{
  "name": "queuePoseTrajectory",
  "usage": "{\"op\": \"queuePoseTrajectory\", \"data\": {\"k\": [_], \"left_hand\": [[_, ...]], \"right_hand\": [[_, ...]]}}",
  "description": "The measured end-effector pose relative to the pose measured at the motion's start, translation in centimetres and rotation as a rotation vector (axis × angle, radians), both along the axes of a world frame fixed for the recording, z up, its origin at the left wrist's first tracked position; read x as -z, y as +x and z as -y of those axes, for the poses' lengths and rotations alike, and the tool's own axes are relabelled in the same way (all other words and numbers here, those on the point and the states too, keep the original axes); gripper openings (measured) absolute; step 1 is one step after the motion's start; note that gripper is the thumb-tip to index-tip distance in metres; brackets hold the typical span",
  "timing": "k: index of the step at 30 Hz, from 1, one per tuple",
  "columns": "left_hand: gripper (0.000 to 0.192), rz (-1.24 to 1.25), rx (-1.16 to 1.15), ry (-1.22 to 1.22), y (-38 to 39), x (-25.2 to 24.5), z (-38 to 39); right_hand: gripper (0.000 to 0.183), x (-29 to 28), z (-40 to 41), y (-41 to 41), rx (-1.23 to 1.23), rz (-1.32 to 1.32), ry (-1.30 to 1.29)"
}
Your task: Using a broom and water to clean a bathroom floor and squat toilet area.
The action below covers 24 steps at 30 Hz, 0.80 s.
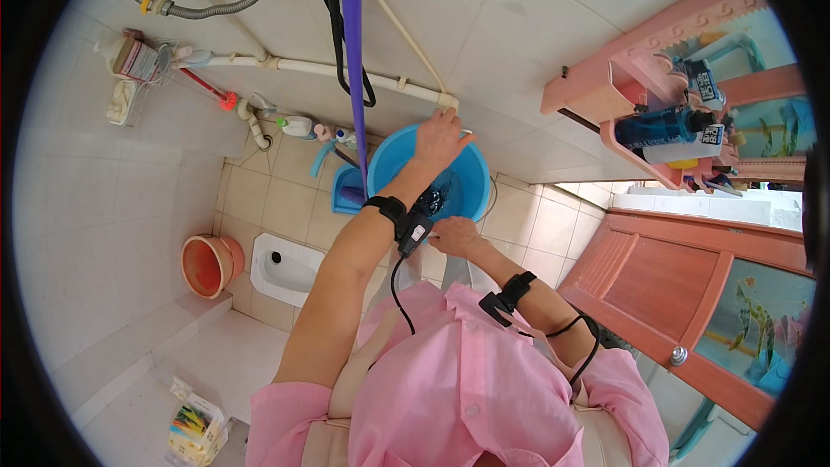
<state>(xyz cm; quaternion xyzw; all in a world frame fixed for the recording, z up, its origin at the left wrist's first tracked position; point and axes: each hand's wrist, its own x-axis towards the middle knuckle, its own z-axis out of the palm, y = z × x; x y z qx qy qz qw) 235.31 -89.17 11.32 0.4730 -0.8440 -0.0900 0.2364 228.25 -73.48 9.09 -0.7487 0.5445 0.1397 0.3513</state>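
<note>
A large round blue plastic basin (481, 172) stands on the tiled floor before me, with a dark wet-looking item (433, 200) and water in it. My left hand (442, 137) reaches across to the basin's far side, near the end of a white wall pipe (447, 101); its fingers are bent, and whether they grip anything cannot be told. At the basin's near rim is my right hand (456, 236), its fingers curled at the edge; its hold is unclear. Both wrists wear black straps with small devices and cables.
A purple pole (354, 45) rises left of the basin, by a blue dustpan (343, 207). Farther left are a squat toilet (292, 271) and an orange bucket (202, 267). A pink shelf (616, 136) with bottles and a reddish door (661, 272) are at right.
</note>
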Motion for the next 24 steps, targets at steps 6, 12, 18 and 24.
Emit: {"op": "queuePoseTrajectory", "data": {"k": [6,12,18,24], "left_hand": [[0.041,0.016,-0.049,0.003,-0.2,0.0,-0.2],[0.043,0.03,-0.078,0.02,-0.7,-0.1,-0.5],[0.042,0.007,-0.09,-0.017,-0.7,0.3,-0.6],[0.039,-0.03,-0.099,-0.032,-0.5,0.4,-0.7]], "right_hand": [[0.032,-0.9,-0.2,0.2,0.005,0.013,0.025],[0.032,-1.2,-0.5,-0.2,0.02,0.027,0.012],[0.031,-0.9,-0.9,-0.1,0.026,0.034,-0.016],[0.03,-0.4,-1.1,0.0,0.03,0.044,-0.022]]}}
